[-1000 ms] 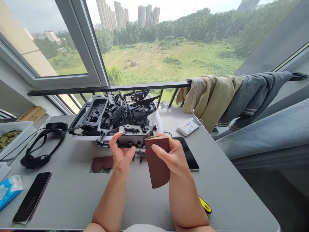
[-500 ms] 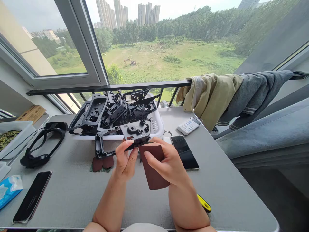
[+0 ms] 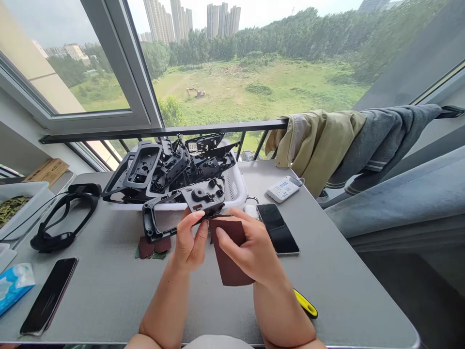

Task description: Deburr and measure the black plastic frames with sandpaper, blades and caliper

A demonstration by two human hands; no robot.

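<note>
Between thumb and fingers, my left hand (image 3: pixel 189 240) grips a black plastic frame part (image 3: pixel 199 195) with an open loop at its left end. My right hand (image 3: pixel 250 242) is closed on a sheet of dark brown sandpaper (image 3: pixel 232 257), thumb lying across its face. The sandpaper's upper edge meets the near edge of the frame part, and the exact contact is hidden by my fingers. Behind the part stands a white plastic basket (image 3: pixel 238 189) heaped with similar black plastic parts (image 3: pixel 181 167). Small sandpaper pieces (image 3: pixel 154 246) lie on the table left of my left hand.
A phone (image 3: pixel 279 230) and a white device (image 3: pixel 285 189) lie to the right. A yellow-and-black handle (image 3: pixel 307 304) shows beside my right forearm. On the left are another phone (image 3: pixel 49 295), a black headset-like strap (image 3: pixel 67 218) and a blue packet (image 3: pixel 16 286). Clothes (image 3: pixel 319 145) hang over the railing.
The black frame part has tilted slightly and its loop end sits a little lower. My left hand has shifted slightly right, and the sandpaper has barely moved.
</note>
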